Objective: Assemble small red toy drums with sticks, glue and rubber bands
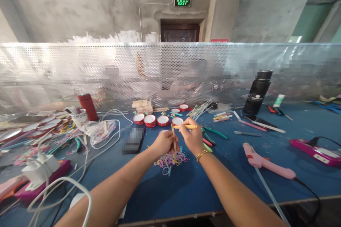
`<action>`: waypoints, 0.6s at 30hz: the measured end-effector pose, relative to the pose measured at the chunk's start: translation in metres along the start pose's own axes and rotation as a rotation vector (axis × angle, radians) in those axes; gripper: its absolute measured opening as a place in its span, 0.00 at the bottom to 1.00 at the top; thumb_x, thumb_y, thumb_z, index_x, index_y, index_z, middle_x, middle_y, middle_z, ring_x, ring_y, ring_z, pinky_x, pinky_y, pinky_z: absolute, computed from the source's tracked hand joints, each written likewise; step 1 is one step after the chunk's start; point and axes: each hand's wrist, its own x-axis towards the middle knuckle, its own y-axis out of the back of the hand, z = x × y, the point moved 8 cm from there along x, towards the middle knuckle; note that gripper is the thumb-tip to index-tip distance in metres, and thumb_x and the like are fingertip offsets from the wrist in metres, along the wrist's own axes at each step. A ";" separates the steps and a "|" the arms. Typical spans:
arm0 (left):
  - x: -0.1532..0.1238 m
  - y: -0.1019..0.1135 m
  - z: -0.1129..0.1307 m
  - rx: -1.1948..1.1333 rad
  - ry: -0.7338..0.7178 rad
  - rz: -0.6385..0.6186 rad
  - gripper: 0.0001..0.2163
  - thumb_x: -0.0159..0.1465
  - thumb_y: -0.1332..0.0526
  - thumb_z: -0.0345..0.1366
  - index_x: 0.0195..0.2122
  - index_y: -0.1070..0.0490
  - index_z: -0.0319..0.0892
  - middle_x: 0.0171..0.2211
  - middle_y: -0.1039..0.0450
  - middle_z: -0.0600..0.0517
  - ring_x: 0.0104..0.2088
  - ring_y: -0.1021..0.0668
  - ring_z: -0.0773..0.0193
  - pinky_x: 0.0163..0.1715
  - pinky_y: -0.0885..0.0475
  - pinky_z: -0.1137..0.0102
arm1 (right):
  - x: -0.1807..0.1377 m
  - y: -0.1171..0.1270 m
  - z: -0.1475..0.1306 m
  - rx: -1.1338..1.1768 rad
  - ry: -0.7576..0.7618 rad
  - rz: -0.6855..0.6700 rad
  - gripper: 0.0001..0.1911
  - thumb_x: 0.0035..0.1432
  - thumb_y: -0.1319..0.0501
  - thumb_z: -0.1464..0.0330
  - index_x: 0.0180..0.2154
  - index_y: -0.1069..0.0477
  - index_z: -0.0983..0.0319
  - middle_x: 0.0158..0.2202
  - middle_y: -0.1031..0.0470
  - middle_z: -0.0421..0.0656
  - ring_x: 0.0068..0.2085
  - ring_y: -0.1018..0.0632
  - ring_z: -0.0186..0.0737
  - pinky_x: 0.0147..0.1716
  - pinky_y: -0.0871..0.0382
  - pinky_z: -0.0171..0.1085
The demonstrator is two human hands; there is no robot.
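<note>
My left hand is closed around a thin pale stick, held upright, that looks like a wooden craft stick. In my right hand a yellow marker is pinched, lying nearly level. The marker's left end touches or almost touches the stick's upper part; I cannot tell which. Below both hands lies a tangled heap of thin coloured loops. Just beyond them stand several red-rimmed round pieces with white insides, one near the middle, another partly behind my right hand.
Right of my hands lie teal-handled pliers, several markers and a pink glue gun. A black bottle stands farther back. On the left are a dark phone, a red flask and white cables. A perforated metal screen closes the back.
</note>
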 end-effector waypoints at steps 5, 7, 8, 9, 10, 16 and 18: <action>0.000 0.001 0.000 -0.004 0.006 0.016 0.09 0.67 0.50 0.35 0.29 0.37 0.41 0.17 0.28 0.53 0.12 0.34 0.72 0.14 0.44 0.76 | 0.002 0.004 0.002 -0.039 -0.013 0.023 0.10 0.55 0.41 0.65 0.23 0.38 0.57 0.19 0.33 0.36 0.23 0.32 0.36 0.27 0.38 0.35; 0.000 0.002 0.001 -0.010 0.002 0.024 0.10 0.67 0.50 0.35 0.29 0.37 0.41 0.17 0.28 0.53 0.12 0.34 0.72 0.14 0.44 0.77 | 0.003 0.006 0.003 -0.049 -0.019 0.042 0.11 0.55 0.42 0.66 0.23 0.39 0.57 0.19 0.33 0.36 0.23 0.32 0.36 0.27 0.38 0.35; 0.000 0.003 0.002 -0.012 -0.002 0.026 0.10 0.67 0.50 0.35 0.28 0.37 0.41 0.17 0.28 0.53 0.12 0.34 0.72 0.14 0.44 0.77 | 0.003 0.007 0.003 -0.047 -0.020 0.046 0.11 0.55 0.42 0.65 0.22 0.39 0.57 0.19 0.33 0.36 0.23 0.32 0.36 0.27 0.38 0.35; 0.000 0.003 0.002 -0.014 -0.006 0.026 0.10 0.67 0.50 0.34 0.28 0.37 0.41 0.17 0.28 0.53 0.12 0.34 0.72 0.14 0.44 0.77 | 0.003 0.007 0.003 -0.040 -0.019 0.046 0.11 0.55 0.42 0.65 0.22 0.39 0.57 0.19 0.33 0.36 0.24 0.31 0.36 0.27 0.38 0.35; 0.000 0.003 0.003 -0.013 -0.008 0.026 0.10 0.67 0.50 0.34 0.28 0.37 0.41 0.17 0.28 0.53 0.12 0.34 0.73 0.14 0.44 0.77 | 0.003 0.007 0.003 -0.030 -0.019 0.042 0.11 0.56 0.42 0.65 0.22 0.39 0.57 0.20 0.33 0.36 0.24 0.31 0.36 0.28 0.38 0.35; 0.000 0.001 0.002 0.012 -0.007 0.006 0.10 0.67 0.51 0.32 0.28 0.37 0.41 0.17 0.28 0.53 0.12 0.34 0.72 0.13 0.44 0.77 | 0.001 0.001 0.003 0.015 -0.026 0.007 0.10 0.56 0.41 0.64 0.24 0.38 0.57 0.21 0.31 0.37 0.24 0.30 0.37 0.28 0.38 0.36; 0.001 0.001 0.002 0.005 -0.017 0.004 0.10 0.66 0.51 0.32 0.28 0.37 0.41 0.17 0.28 0.53 0.12 0.34 0.72 0.14 0.43 0.77 | 0.001 0.000 0.003 0.017 -0.027 -0.002 0.10 0.56 0.41 0.64 0.25 0.38 0.57 0.21 0.31 0.37 0.25 0.30 0.37 0.28 0.37 0.36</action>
